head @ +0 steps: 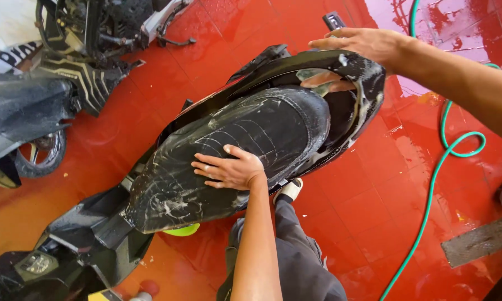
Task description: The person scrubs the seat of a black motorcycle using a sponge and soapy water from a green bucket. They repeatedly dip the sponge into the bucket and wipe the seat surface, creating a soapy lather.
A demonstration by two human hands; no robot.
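A black scooter (95, 234) stands under me on wet red tiles. Its black seat (251, 139) is streaked with soap suds. My left hand (228, 169) lies flat on the middle of the seat, fingers spread, holding nothing. My right hand (354, 44) reaches over the soapy rear grab rail (368, 83) at the tail of the scooter; its fingers curl over and under the rail, and a pale cloth or sponge seems to sit under them, though I cannot tell for sure.
A second motorbike (33, 106) stands at the left, and another bike's parts (111, 22) at top left. A green hose (435, 178) snakes across the wet floor on the right. A grey mat (477, 241) lies at lower right. My dark trouser leg (301, 256) and shoe (290, 189) are beside the scooter.
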